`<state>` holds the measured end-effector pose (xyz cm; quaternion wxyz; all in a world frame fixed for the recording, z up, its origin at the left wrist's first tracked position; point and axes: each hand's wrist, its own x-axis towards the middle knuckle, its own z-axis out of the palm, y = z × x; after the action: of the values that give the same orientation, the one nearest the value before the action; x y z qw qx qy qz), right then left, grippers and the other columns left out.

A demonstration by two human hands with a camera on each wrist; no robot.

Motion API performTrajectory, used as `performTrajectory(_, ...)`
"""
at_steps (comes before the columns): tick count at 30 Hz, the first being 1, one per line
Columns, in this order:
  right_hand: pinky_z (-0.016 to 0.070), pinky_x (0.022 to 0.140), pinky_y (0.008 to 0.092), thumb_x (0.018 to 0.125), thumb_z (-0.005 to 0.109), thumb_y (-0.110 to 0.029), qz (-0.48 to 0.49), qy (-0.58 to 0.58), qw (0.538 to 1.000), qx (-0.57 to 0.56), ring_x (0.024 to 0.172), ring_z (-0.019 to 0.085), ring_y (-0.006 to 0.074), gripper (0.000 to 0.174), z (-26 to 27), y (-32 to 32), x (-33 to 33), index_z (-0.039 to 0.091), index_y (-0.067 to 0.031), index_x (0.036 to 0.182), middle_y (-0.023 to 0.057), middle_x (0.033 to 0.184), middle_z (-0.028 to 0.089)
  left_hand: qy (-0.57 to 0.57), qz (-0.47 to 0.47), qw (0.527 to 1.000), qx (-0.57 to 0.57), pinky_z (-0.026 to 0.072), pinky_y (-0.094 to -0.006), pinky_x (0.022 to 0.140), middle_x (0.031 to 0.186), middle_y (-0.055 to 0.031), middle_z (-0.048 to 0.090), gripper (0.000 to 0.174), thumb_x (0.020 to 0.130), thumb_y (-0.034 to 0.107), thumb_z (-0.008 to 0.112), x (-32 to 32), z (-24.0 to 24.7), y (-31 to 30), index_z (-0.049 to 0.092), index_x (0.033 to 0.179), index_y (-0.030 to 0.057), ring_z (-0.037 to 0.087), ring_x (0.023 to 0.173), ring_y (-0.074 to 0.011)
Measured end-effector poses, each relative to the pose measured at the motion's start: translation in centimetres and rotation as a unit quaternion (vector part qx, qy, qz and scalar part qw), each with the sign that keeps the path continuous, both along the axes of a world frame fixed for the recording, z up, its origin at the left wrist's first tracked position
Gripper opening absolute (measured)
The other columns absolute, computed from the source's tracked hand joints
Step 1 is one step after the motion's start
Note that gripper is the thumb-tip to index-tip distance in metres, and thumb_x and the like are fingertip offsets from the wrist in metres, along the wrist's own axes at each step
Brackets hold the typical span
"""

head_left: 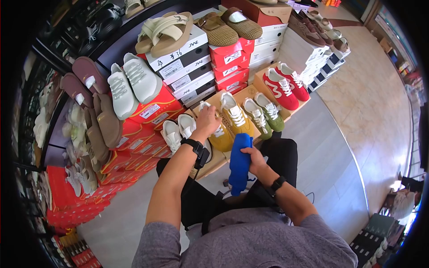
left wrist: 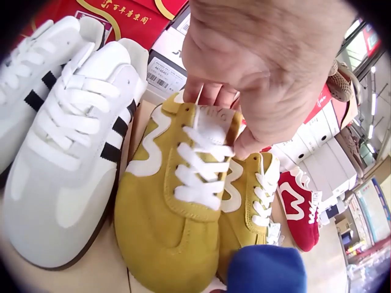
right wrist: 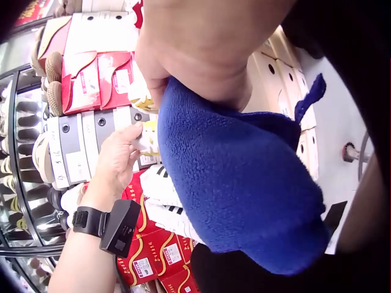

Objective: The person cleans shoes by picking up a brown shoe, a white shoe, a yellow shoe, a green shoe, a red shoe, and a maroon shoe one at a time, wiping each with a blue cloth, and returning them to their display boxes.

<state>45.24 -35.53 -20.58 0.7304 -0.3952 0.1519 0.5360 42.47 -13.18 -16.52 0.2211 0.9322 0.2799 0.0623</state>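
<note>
My left hand [head_left: 207,121] grips a mustard-yellow sneaker [left wrist: 168,226] at its heel opening, fingers behind the collar and thumb beside the tongue. The shoe has white laces and a white wavy side stripe. Its yellow mate [head_left: 242,125] stands just to the right on a cardboard shoebox. In my right hand [head_left: 256,161] is a bunched blue cloth [right wrist: 238,177], held in front of the yellow pair and hanging down below the fingers. White sneakers [left wrist: 85,140] with black stripes stand left of the yellow pair.
Green sneakers [head_left: 260,119] and red sneakers [head_left: 281,91] stand to the right in the same row. Behind rise stacked shoeboxes [head_left: 185,80] topped with sandals and clogs. Red boxes [head_left: 134,147] pile up on the left, with grey-white shoes [head_left: 145,80] on top.
</note>
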Motion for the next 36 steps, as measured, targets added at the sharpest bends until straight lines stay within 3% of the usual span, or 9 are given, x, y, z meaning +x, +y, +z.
performTrajectory(8, 0.0506, 0.076, 0.0422, 0.076, 0.053, -0.002, -0.151, -0.008, 0.988, -0.018, 0.082, 0.058, 0.0274, 0.031, -0.3, -2.7, 3.2, 0.048, -0.0048, 0.106, 0.0115, 0.092, 0.057, -0.117, -0.061, 0.991, -0.008, 0.042, -0.0399, 0.088, 0.11, -0.0169, 0.053, 0.043, 0.078, 0.025, 0.063, 3.6, 0.7, -1.2, 0.05, 0.111, 0.0004, 0.049, 0.106, -0.0325)
performTrajectory(14, 0.0499, 0.078, 0.0422, 0.078, 0.053, -0.002, -0.142, 0.03, 0.989, 0.0, 0.084, 0.058, 0.0274, 0.029, -3.1, -2.5, 3.8, 0.048, -0.0044, 0.106, 0.0115, 0.093, 0.057, 0.061, -0.098, 0.992, -0.047, 0.0439, -0.04, 0.088, 0.108, -0.0186, 0.059, 0.043, 0.078, 0.034, 0.061, 5.8, 0.2, -1.9, 0.058, 0.104, -0.0001, 0.054, 0.101, -0.0341)
performTrajectory(24, 0.0507, 0.076, 0.0429, 0.077, 0.054, -0.005, -0.119, 0.048, 0.992, -0.017, 0.08, 0.059, 0.0278, 0.026, -1.8, -3.7, 4.0, 0.051, -0.0016, 0.102, 0.013, 0.091, 0.059, 0.034, -0.087, 0.992, -0.09, 0.0473, -0.0397, 0.076, 0.088, -0.0163, 0.064, 0.029, 0.074, 0.028, 0.062, 4.5, 0.9, -2.3, 0.063, 0.091, 0.0046, 0.061, 0.085, -0.0321)
performTrajectory(26, 0.0516, 0.073, 0.0434, 0.076, 0.054, -0.007, -0.077, 0.065, 0.994, -0.03, 0.077, 0.059, 0.0285, 0.026, -1.2, -4.5, 4.6, 0.052, -0.0012, 0.101, 0.0141, 0.088, 0.059, -0.022, -0.099, 0.976, -0.192, 0.0456, -0.0314, 0.066, 0.073, -0.0111, 0.06, 0.024, 0.078, 0.019, 0.064, 3.4, 1.8, -2.3, 0.057, 0.089, -0.0011, 0.06, 0.071, -0.0232)
performTrajectory(30, 0.0521, 0.072, 0.0451, 0.076, 0.055, -0.011, -0.079, 0.04, 0.996, -0.001, 0.075, 0.059, 0.0298, 0.026, 0.0, -5.9, 5.6, 0.052, -0.0016, 0.099, 0.015, 0.086, 0.059, -0.119, -0.161, 0.97, -0.136, 0.044, -0.0268, 0.065, 0.07, -0.0078, 0.054, 0.02, 0.079, 0.015, 0.063, 0.1, 4.3, -2.8, 0.055, 0.086, -0.0018, 0.054, 0.068, -0.0159)
performTrajectory(32, 0.0514, 0.076, 0.0456, 0.076, 0.055, -0.011, -0.085, 0.052, 0.995, 0.021, 0.078, 0.06, 0.031, 0.029, 0.3, -6.1, 5.7, 0.052, 0.0, 0.102, 0.0164, 0.089, 0.06, -0.139, -0.158, 0.963, -0.168, 0.0431, -0.0245, 0.067, 0.077, -0.0077, 0.058, 0.019, 0.08, 0.015, 0.062, -1.9, 5.9, -3.3, 0.055, 0.087, -0.0011, 0.053, 0.071, -0.0121)
performTrajectory(33, 0.0506, 0.078, 0.0457, 0.076, 0.055, -0.011, -0.078, 0.087, 0.992, 0.042, 0.08, 0.061, 0.0316, 0.03, 1.0, -6.1, 5.6, 0.052, 0.0012, 0.104, 0.0174, 0.092, 0.06, -0.127, -0.14, 0.946, -0.263, 0.0436, -0.0292, 0.071, 0.083, -0.0109, 0.056, 0.02, 0.079, 0.015, 0.062, -2.9, 6.4, -3.7, 0.056, 0.088, -0.0016, 0.054, 0.075, -0.0202)
performTrajectory(34, 0.0499, 0.081, 0.0457, 0.076, 0.056, -0.011, -0.068, 0.121, 0.988, 0.063, 0.083, 0.061, 0.0321, 0.032, 1.5, -6.1, 5.4, 0.051, 0.0025, 0.105, 0.0185, 0.095, 0.061, -0.12, -0.15, 0.947, -0.259, 0.0436, -0.0292, 0.071, 0.083, -0.0109, 0.056, 0.02, 0.079, 0.015, 0.062, -3.8, 7.3, -4.2, 0.056, 0.088, -0.0016, 0.054, 0.075, -0.0202)
performTrajectory(36, 0.048, 0.086, 0.0447, 0.078, 0.056, -0.012, -0.06, 0.125, 0.986, 0.093, 0.088, 0.061, 0.0326, 0.035, 0.7, -5.5, 4.6, 0.051, 0.0049, 0.108, 0.0198, 0.101, 0.061, -0.134, -0.117, 0.909, -0.376, 0.0438, -0.0251, 0.074, 0.088, -0.0068, 0.061, 0.018, 0.081, 0.012, 0.06, -5.5, 8.8, -5.8, 0.058, 0.094, -0.0012, 0.056, 0.08, -0.0127)
